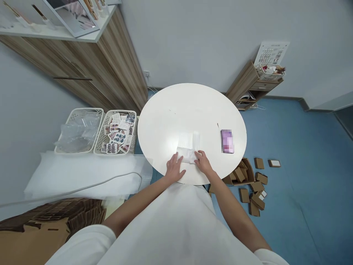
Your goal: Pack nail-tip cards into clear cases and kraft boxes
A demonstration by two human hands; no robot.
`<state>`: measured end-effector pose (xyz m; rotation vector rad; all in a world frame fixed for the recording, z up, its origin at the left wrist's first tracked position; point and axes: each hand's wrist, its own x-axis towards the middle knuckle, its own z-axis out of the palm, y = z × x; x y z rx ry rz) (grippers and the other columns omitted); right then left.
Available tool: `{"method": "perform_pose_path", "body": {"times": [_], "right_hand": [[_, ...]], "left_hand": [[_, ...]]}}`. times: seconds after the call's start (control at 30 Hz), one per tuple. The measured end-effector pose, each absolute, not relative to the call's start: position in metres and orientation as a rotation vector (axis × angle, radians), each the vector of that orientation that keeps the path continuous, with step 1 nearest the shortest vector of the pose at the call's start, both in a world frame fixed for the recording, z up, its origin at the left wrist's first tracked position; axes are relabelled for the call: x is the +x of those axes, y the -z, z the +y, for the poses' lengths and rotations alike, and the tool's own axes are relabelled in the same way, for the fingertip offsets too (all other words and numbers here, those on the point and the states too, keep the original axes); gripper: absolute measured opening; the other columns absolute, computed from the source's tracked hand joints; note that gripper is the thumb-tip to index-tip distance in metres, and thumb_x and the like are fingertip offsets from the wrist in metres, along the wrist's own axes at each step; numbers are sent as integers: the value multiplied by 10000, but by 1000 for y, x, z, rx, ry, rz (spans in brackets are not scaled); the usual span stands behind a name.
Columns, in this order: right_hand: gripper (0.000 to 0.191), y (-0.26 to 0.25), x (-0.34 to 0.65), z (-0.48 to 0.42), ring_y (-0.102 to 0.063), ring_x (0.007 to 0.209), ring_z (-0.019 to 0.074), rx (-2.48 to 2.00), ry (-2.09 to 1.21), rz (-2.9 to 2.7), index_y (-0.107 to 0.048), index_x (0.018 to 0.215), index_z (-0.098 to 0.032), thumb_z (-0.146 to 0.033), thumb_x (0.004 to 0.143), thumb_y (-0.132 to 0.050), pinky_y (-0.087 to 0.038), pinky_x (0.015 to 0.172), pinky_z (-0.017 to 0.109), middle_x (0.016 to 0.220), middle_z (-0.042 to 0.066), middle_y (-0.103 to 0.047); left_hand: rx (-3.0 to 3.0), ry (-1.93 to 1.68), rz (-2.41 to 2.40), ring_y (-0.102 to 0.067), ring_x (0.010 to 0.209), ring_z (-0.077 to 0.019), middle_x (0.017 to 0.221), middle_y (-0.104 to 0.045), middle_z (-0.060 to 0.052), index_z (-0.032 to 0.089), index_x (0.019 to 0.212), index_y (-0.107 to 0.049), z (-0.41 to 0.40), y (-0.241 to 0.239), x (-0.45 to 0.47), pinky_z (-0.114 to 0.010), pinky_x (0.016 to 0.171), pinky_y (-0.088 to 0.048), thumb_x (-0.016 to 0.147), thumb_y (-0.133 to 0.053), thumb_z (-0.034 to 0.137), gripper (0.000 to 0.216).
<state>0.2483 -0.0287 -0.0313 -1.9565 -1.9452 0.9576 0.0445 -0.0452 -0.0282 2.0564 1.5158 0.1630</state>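
White wrap (187, 155); splayed left hand (174, 168), right hand (203, 162) touching opposite ends.

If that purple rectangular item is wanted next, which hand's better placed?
The right hand, probably: it touches the right end of the folded white sheet, nearer the purple rectangular item; the left hand is farther away.

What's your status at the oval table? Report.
Left hand touching white wrapping's left end. Right hand on its right end. Purple phone-like object apart, off to the right.
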Motion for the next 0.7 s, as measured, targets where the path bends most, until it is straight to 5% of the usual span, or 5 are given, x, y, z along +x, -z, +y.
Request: {"method": "perform_pose_path", "body": {"times": [0.33, 0.7], "right_hand": [[513, 35, 251, -26, -538, 975, 182, -1949, -994, -1903, -391, 1271, -235, -187, 769, -485, -455, 854, 352, 1316, 90, -309], [514, 36, 252, -25, -546, 931, 166, -1907, -1049, -1875, -390, 1263, -244, -176, 762, -483, -442, 868, 346, 1313, 76, -311]], "left_hand": [[687, -532, 1759, -454, 1124, -239, 1291, -362, -165, 160, 1329, -135, -16, 28, 68, -328, 877, -404, 672, -633, 440, 871], [357, -761, 1643, -544, 612, -100, 880, -563, -67, 152, 1159, -416, -5, 41, 78, -243, 569, -444, 596, -731, 186, 646]]}}
